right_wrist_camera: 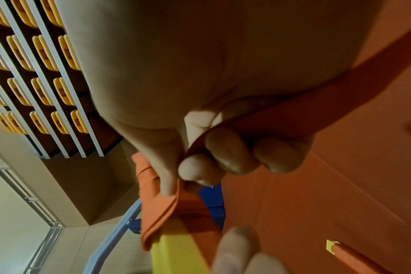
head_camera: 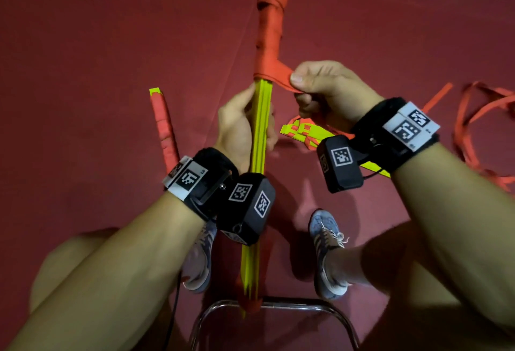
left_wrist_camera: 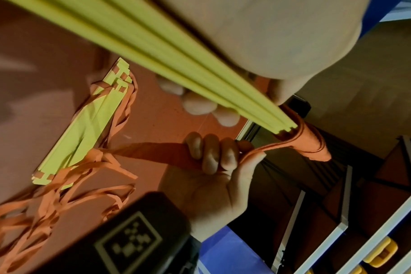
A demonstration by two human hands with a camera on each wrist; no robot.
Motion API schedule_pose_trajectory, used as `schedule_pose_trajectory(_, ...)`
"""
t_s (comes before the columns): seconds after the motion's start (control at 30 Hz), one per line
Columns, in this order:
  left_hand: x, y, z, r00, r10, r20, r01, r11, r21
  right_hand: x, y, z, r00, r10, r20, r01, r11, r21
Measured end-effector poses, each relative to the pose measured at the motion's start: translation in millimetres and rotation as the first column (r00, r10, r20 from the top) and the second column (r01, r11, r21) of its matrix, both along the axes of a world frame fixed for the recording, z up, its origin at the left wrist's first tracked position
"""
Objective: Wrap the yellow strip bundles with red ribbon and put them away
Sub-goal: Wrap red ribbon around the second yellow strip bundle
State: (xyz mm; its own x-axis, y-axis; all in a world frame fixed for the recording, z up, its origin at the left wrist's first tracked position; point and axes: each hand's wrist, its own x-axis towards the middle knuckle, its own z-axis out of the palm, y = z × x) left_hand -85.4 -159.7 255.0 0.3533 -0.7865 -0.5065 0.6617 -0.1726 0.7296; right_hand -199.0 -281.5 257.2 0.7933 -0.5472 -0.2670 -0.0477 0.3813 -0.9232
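One bundle of long flat yellow strips in work — far end bound in red fabric ribbon, the rest bare. My left hand grips the bare part; right hand pinches the ribbon taut. One wrapped bundle on the floor (unstowed); loose yellow strips wait.

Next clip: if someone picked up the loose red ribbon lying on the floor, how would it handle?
Probably floppy: the loose red ribbon lies in slack loops on the floor. Likely light for its size, since the length the right hand pinches folds thin and flat. It may tangle or snag, as its loops cross beside the unwrapped yellow strips.
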Motion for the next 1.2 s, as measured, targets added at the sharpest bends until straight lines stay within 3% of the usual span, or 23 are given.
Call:
schedule_pose_trajectory(0.17, 12, 7, 9, 0.915, -0.36, -0.181, 0.353, 0.933, -0.072, 10, 8, -7, 0.996, 0.001, -0.093, -0.007, 0.998, -0.069)
schedule_pose_trajectory(0.27, 9, 11, 3, 0.894, -0.387, -0.228, 0.373, 0.922, -0.102, 10, 8, -5, 0.993, 0.001, -0.119, -0.01, 0.997, -0.074)
schedule_pose_trajectory(0.43, 13, 13, 0, 0.85, -0.448, -0.278, 0.427, 0.894, -0.137, 13, 18, -7, 0.983, 0.148, -0.106, -0.154, 0.987, -0.048)
schedule_pose_trajectory(0.57, 9, 10, 4, 0.925, -0.338, -0.172, 0.342, 0.94, -0.007, 17, 20, -4, 0.993, 0.085, -0.077, -0.086, 0.996, -0.004)
schedule_pose_trajectory(0.63, 5, 9, 5, 0.955, -0.251, -0.16, 0.25, 0.968, -0.026, 19, 22, -2, 0.999, 0.01, -0.042, -0.009, 1.0, 0.016)
schedule_pose_trajectory(0.73, 5, 9, 1, 0.97, -0.139, -0.2, 0.134, 0.99, -0.039, 26, 22, -9, 0.986, -0.153, -0.061, 0.149, 0.987, -0.066)
schedule_pose_trajectory(0.83, 3, 5, -5, 0.994, -0.104, -0.036, 0.106, 0.993, 0.056, 28, 15, -17, 0.938, -0.315, -0.147, 0.29, 0.942, -0.168)
schedule_pose_trajectory(1.0, 0, 7, -13, 0.959, -0.09, 0.268, 0.054, 0.989, 0.137, 25, 17, -15, 0.933, -0.317, -0.168, 0.272, 0.931, -0.244)
schedule_pose_trajectory(1.2, 1, 8, -10, 0.949, -0.053, 0.312, 0.038, 0.998, 0.054, 18, 10, -7, 0.951, -0.275, -0.141, 0.198, 0.893, -0.405)
